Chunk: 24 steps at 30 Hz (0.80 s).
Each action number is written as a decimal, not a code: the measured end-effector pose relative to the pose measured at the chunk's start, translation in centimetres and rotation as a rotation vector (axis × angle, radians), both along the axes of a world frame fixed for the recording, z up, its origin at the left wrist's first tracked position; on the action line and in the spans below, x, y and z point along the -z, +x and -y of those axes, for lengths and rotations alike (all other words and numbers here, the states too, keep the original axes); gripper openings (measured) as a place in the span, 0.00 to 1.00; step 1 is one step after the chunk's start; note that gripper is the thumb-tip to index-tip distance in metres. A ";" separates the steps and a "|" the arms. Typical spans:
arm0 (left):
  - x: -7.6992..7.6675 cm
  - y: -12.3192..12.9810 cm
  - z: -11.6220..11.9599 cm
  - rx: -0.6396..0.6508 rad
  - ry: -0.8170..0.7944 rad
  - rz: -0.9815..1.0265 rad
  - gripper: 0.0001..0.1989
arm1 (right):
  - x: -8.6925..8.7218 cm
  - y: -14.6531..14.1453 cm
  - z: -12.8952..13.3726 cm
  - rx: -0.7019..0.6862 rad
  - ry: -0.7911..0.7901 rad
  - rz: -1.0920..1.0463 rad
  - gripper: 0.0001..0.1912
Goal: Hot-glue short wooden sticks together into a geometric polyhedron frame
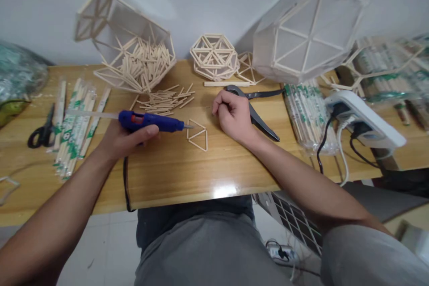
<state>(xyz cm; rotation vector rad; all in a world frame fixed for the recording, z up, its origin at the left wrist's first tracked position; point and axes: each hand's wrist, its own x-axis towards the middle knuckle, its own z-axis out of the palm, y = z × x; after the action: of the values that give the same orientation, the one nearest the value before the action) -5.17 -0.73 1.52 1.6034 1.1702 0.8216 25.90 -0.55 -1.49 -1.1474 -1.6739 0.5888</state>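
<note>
My left hand point(129, 139) is wrapped round a blue glue gun point(152, 122), with a glue stick out of its back end. The gun's metal tip points right, at the top of a small flat figure of short wooden sticks point(197, 135), two triangles sharing a side. My right hand point(233, 114) rests on the table right of the figure with fingers curled in; whether anything is between them is hidden. Beside and behind it lies a dark plier-like tool point(261, 123). A pile of short sticks point(167, 100) lies behind the gun.
Along the wall stand a stick frame holding many sticks point(145, 65), a small stick dome point(214, 56) and a large covered frame point(304, 35). Wrapped chopsticks point(310, 116) and a white power strip point(367, 118) lie right. Black scissors point(43, 132) and more wrapped chopsticks point(75, 129) lie left.
</note>
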 end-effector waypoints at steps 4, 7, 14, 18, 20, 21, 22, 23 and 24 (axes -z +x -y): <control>0.7 1.4 0.2 -0.173 0.004 0.283 0.21 | 0.3 -0.1 0.0 -0.072 0.110 0.132 0.15; 0.5 2.0 -0.4 -0.204 0.017 0.361 0.21 | 0.8 -0.4 -0.1 -0.228 0.160 0.254 0.22; 0.5 2.6 -0.5 -0.214 -0.004 0.326 0.21 | 1.9 -0.7 -0.8 -0.319 0.164 0.458 0.26; 0.5 2.6 -0.4 -0.219 -0.019 0.301 0.20 | 1.5 -0.3 -0.8 -0.217 0.160 0.502 0.14; 0.5 2.5 -0.3 -0.234 -0.038 0.286 0.20 | 1.4 -0.1 -0.7 -0.204 0.153 0.519 0.11; 0.5 2.4 -0.3 -0.239 -0.048 0.281 0.20 | 1.3 0.0 -0.7 -0.203 0.149 0.534 0.11; 0.6 2.3 -0.3 -0.242 -0.057 0.279 0.20 | 1.3 0.1 -0.6 -0.200 0.145 0.551 0.10; 0.7 2.3 -0.3 -0.243 -0.062 0.280 0.20 | 1.3 0.1 -0.6 -0.193 0.138 0.570 0.09; 0.7 2.2 -0.3 -0.239 -0.065 0.280 0.20 | 1.4 0.2 -0.5 -0.184 0.128 0.586 0.09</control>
<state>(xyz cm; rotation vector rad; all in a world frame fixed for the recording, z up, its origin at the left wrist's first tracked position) -2.92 -0.38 0.79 1.2620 1.1841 1.1118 26.06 -0.02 -2.86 -1.1450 -2.2987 0.2569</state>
